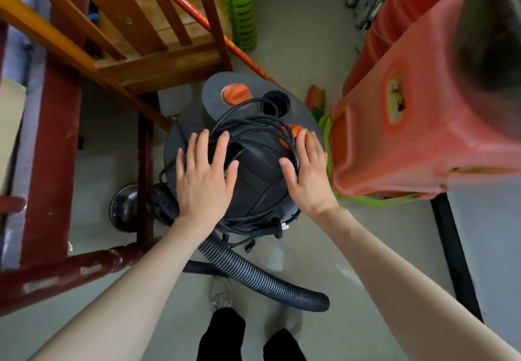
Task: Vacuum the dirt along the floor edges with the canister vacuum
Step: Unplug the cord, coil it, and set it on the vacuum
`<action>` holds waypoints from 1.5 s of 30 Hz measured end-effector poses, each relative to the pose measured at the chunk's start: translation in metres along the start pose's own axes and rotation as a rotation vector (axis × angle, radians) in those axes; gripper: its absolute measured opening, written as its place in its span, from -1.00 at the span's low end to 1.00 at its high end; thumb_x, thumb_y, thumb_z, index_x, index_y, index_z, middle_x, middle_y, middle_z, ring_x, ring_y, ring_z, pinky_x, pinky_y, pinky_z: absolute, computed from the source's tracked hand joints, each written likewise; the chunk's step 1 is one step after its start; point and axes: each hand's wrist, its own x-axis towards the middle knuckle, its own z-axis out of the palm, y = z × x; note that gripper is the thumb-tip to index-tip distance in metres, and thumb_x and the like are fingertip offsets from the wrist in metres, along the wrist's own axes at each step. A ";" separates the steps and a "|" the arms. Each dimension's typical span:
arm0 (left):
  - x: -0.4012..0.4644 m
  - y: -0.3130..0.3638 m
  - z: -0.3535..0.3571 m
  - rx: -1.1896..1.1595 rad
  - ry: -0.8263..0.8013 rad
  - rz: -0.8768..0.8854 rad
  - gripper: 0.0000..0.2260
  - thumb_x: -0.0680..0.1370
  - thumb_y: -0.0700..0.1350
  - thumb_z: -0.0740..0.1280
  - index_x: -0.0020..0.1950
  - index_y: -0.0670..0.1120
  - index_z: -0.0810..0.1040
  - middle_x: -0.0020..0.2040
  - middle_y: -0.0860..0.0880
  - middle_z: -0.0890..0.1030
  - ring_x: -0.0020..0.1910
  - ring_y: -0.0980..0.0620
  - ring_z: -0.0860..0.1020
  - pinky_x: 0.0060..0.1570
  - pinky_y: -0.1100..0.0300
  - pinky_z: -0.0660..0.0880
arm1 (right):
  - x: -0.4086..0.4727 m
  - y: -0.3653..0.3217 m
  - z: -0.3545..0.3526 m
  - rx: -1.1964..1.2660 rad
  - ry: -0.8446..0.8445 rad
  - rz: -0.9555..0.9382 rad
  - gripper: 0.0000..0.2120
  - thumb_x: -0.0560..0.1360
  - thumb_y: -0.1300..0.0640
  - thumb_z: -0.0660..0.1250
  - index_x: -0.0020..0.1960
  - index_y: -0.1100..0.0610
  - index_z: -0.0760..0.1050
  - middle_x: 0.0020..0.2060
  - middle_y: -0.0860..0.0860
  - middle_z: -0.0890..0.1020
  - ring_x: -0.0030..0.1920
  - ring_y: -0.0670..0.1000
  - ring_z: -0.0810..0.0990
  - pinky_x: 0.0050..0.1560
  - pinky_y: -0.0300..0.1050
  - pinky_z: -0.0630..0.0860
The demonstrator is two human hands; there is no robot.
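While the canister vacuum (248,157) stands on the floor between a wooden chair (158,59) and red plastic stools (417,135), its power cord (253,126) lies coiled over the black lid, plug hanging at the near side; probably stowed, not yet plugged in. Lid carries orange knobs (235,93). Ribbed hose (262,279) trails toward the person's feet. Left hand (204,174) and right hand (306,174) rest flat on the lid, fingers spread and straight, gripping nothing, likely steadying it before uncoiling.

Both bare forearms extend forward; left hand (203,176) and right hand (307,173) lie flat, palms down, fingers spread.
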 end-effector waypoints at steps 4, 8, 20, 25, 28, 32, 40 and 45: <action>0.022 0.000 -0.001 -0.019 -0.021 -0.044 -0.54 0.64 0.05 0.08 0.51 -0.08 0.21 0.43 -0.24 0.28 0.40 -0.23 0.28 0.32 -0.15 0.29 | 0.035 0.000 -0.008 0.013 -0.032 -0.018 -0.42 0.65 0.06 0.14 0.54 0.29 0.01 0.54 0.21 0.07 0.55 0.15 -0.04 0.48 0.22 -0.03; 0.033 0.002 0.001 -0.023 0.002 -0.022 -0.54 0.64 0.05 0.07 0.51 -0.09 0.22 0.43 -0.25 0.29 0.40 -0.23 0.29 0.34 -0.15 0.28 | 0.050 0.004 -0.014 0.020 -0.042 -0.023 -0.42 0.65 0.05 0.13 0.55 0.25 -0.01 0.55 0.16 0.06 0.56 0.10 -0.06 0.52 0.14 -0.09; 0.069 -0.021 -0.006 -0.005 -0.108 0.306 -0.44 0.61 0.12 -0.11 0.55 -0.11 -0.06 0.56 -0.14 -0.01 0.53 -0.14 0.00 0.47 -0.12 0.00 | 0.055 -0.024 -0.008 -0.108 0.041 0.130 -0.41 0.64 -0.11 0.01 0.58 0.09 -0.05 0.57 -0.02 -0.04 0.55 -0.04 -0.14 0.48 0.20 -0.23; 0.083 -0.019 -0.003 -0.091 -0.145 0.264 -0.46 0.65 0.04 -0.03 0.55 -0.16 -0.10 0.56 -0.15 -0.02 0.54 -0.14 -0.02 0.47 -0.11 0.00 | 0.068 -0.027 -0.010 -0.200 -0.009 0.131 -0.34 0.58 -0.23 0.09 0.57 0.06 0.05 0.57 -0.03 -0.03 0.55 -0.02 -0.16 0.48 0.30 -0.16; 0.089 -0.019 -0.005 -0.081 -0.126 0.279 -0.46 0.64 0.06 -0.03 0.55 -0.15 -0.01 0.54 -0.17 0.12 0.53 -0.13 0.05 0.47 -0.12 -0.01 | 0.069 -0.022 -0.012 -0.218 0.001 0.122 -0.25 0.52 -0.28 0.18 0.57 0.00 0.01 0.57 -0.01 -0.09 0.55 0.02 -0.21 0.48 0.29 -0.17; 0.107 -0.027 -0.010 -0.132 -0.175 0.347 -0.47 0.63 0.12 0.02 0.54 -0.08 0.11 0.52 -0.20 0.14 0.52 -0.16 0.05 0.46 -0.08 -0.04 | 0.046 -0.029 0.006 0.047 0.190 0.431 -0.13 0.46 -0.29 0.28 0.58 0.05 -0.03 0.57 0.06 -0.10 0.56 0.08 -0.12 0.51 0.17 -0.06; 0.105 -0.018 -0.010 -0.163 -0.119 0.299 -0.56 0.61 0.05 0.16 0.38 -0.21 0.41 0.42 -0.35 0.28 0.45 -0.31 0.19 0.45 -0.15 0.07 | 0.042 -0.018 0.013 0.275 0.262 0.459 -0.24 0.50 -0.10 0.35 0.56 0.10 0.07 0.55 0.11 0.00 0.53 0.09 0.03 0.19 -0.49 0.00; 0.102 -0.019 -0.013 -0.141 -0.122 0.295 -0.52 0.60 0.11 0.14 0.36 -0.19 0.45 0.41 -0.33 0.30 0.44 -0.29 0.22 0.45 -0.13 0.11 | 0.035 -0.016 0.009 0.261 0.208 0.408 -0.16 0.41 -0.21 0.35 0.56 0.03 0.10 0.55 0.09 -0.02 0.53 0.10 0.06 0.39 0.02 0.25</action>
